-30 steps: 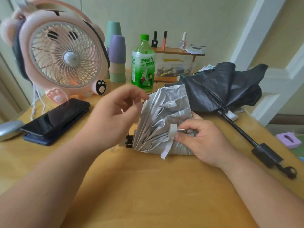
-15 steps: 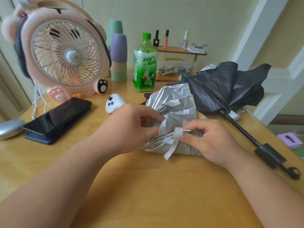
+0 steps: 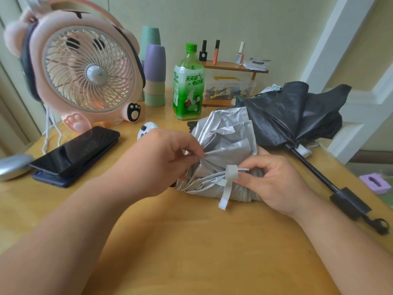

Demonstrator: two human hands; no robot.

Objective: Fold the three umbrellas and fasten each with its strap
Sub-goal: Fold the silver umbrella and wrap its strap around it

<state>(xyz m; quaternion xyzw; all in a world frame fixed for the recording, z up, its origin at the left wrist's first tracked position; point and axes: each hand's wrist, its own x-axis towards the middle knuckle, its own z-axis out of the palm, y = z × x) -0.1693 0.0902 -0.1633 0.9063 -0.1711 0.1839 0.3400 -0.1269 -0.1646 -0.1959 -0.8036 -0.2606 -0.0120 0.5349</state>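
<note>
Down from its hover a second ago, the left hand (image 3: 161, 160) now pinches a fold of the silver umbrella (image 3: 225, 141), bunched on the table (image 3: 191, 241). Its white strap (image 3: 228, 184) hangs loose. The right hand (image 3: 274, 182) pinches a metal rib tip with curled fingers. Farther right, the black umbrella (image 3: 293, 111) lies half collapsed.

Single head view, wide-angle, tilted forward-down, close over table (image 3: 202, 241).
</note>
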